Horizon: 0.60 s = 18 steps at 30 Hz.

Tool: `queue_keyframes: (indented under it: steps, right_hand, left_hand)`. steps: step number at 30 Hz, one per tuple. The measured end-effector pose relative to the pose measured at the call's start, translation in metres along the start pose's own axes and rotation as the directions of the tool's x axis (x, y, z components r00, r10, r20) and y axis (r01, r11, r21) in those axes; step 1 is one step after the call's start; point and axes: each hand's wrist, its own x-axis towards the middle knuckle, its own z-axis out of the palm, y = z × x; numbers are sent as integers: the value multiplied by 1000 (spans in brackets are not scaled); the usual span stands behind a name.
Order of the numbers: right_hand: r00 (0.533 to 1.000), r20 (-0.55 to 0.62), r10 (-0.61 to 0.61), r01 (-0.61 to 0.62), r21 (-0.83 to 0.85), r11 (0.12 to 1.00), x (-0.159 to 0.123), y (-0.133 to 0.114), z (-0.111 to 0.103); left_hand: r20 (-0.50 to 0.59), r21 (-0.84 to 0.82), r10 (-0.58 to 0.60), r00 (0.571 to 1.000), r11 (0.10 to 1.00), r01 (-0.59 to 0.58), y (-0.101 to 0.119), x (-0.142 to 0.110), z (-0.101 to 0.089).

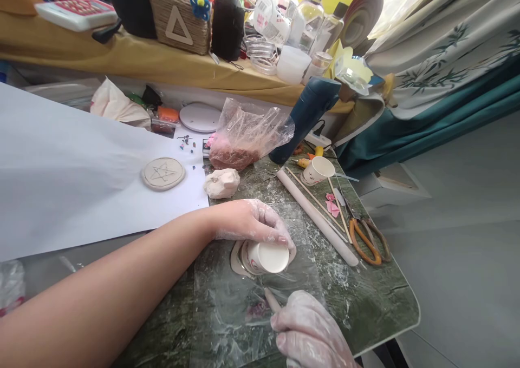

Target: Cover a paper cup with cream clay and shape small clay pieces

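My left hand (254, 223) is closed over an upturned white paper cup (270, 256) and presses it onto a flat sheet of pale clay (235, 260) lying on clear plastic film (252, 297). My right hand (311, 333), dusted white, is closed round a thin wooden stick (271, 300) whose tip points toward the cup's near side. Both hands sit at the near end of the green marbled board (374, 292).
A long wooden rolling pin (317, 216), thin sticks, orange-handled scissors (365, 241), a second paper cup (319, 170), a lump of clay (221, 183), a plastic bag of pink material (247, 135) and a star-marked clay disc (163, 173) on white paper lie beyond. A cluttered shelf stands behind.
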Motion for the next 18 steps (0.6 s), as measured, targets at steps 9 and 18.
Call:
queue_keyframes:
  steps: [9,18]
  right_hand:
    - [998,-58,12,-10,29,1000,-7,-1,16]
    - [992,99,-74,74,6,997,-7,-1,39]
  left_hand:
    - [-8,-7,-13,1000,1000,12,1,0,0]
    - [-22,8,2,1000,1000,-1,-2,0,0]
